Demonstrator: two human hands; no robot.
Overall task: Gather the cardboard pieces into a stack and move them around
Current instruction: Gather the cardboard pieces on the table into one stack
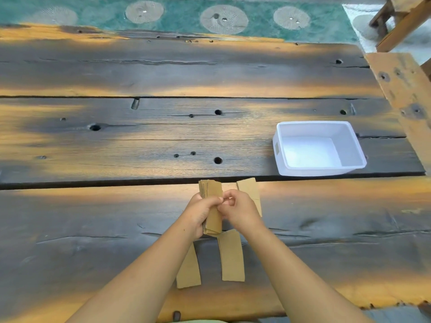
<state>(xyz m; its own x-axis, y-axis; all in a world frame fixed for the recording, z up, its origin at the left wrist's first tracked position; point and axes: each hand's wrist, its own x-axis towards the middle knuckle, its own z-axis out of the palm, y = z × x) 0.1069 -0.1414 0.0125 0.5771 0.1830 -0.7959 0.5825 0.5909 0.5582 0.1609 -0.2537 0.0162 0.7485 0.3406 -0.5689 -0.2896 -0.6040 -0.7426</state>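
In the head view, a small stack of brown corrugated cardboard strips (213, 206) is held upright-to-tilted above the near plank of a dark, weathered wooden plank table (140, 73). The stack is gripped along its left side by the left hand (201, 212), whose fingers are curled closed around it, the thumb lying across the front face. The right hand (239, 209) is brought against the stack's right edge with its fingers bent in; the fingertips appear to be pinching the top strip, though the exact contact is hidden behind the knuckles. Both bare forearms are stretched forward from the bottom of the picture.

Three loose cardboard pieces are seen lying flat on the table around the hands. One tan rectangular cardboard piece (250, 192) lies just beyond and to the right of the right hand, partly covered by it. A second curved tan cardboard strip (232, 257) lies between the forearms, just below the held stack. A third tan cardboard strip (189, 271) lies to its left, partly hidden under the left forearm.

An open white rectangular plastic tub (277, 148) is set on the middle plank, well to the right of the hands. Beyond the table's far edge, a green floor covering with pale round patterns (186, 15) is visible.
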